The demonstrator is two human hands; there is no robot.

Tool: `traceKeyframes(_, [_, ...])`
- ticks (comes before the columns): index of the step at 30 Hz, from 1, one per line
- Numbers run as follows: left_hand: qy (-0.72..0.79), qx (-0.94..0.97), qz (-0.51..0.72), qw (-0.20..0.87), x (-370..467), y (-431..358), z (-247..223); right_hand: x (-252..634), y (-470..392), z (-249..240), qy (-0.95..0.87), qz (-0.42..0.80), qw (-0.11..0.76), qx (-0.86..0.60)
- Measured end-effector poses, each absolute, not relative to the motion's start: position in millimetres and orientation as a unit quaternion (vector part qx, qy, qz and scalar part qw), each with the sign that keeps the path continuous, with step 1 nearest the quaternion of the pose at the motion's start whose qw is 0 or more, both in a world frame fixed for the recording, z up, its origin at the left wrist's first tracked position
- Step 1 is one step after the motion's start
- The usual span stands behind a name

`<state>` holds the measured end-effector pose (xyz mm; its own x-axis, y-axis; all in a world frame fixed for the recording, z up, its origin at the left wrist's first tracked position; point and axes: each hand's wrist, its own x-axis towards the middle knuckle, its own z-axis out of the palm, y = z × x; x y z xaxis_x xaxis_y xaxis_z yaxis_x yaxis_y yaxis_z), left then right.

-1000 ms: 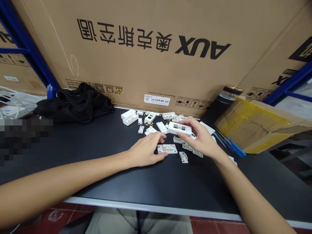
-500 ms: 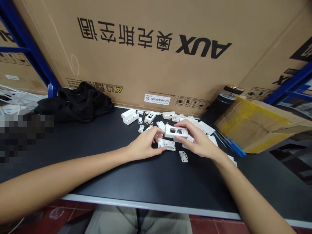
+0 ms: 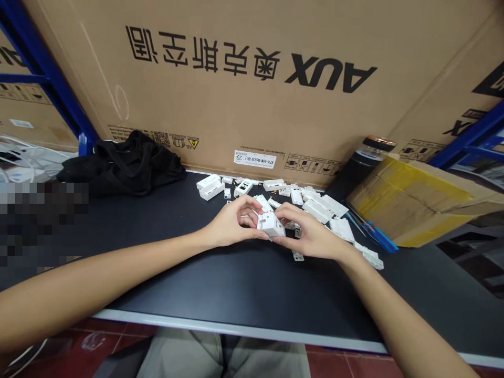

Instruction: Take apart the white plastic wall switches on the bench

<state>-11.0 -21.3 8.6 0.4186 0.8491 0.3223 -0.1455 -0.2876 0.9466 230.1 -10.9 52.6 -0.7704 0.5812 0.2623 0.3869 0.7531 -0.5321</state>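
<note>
Both hands grip one white plastic housing (image 3: 271,224) above the dark tabletop, tilted with an end toward me. My left hand (image 3: 238,223) pinches its left side between thumb and fingers. On its right side, my right hand (image 3: 305,231) holds it with thumb below and fingers above. Whether it is one piece or two put together I cannot tell. Behind the hands lie several loose white plastic parts, among them a framed housing (image 3: 243,188) and a pair of long covers (image 3: 210,187). A small white plate (image 3: 298,256) lies partly hidden under my right hand.
A black cloth bag (image 3: 136,165) lies at the back left. At the right stand a dark bottle (image 3: 354,165) and a taped cardboard box (image 3: 413,202), with a blue-handled tool (image 3: 380,237) beside them. A large carton (image 3: 236,105) rises behind the table (image 3: 220,294).
My hands have come together. The white frame in my right hand has moved down and left and turned, meeting the white piece at my left hand.
</note>
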Motion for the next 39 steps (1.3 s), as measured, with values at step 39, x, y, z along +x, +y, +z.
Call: traceKeyframes(39, [0.312, 0.683, 0.413, 0.515, -10.0, -15.6, 9.5, 220.4, -13.4, 43.3, -0.917, 0.183, 0.192, -0.300])
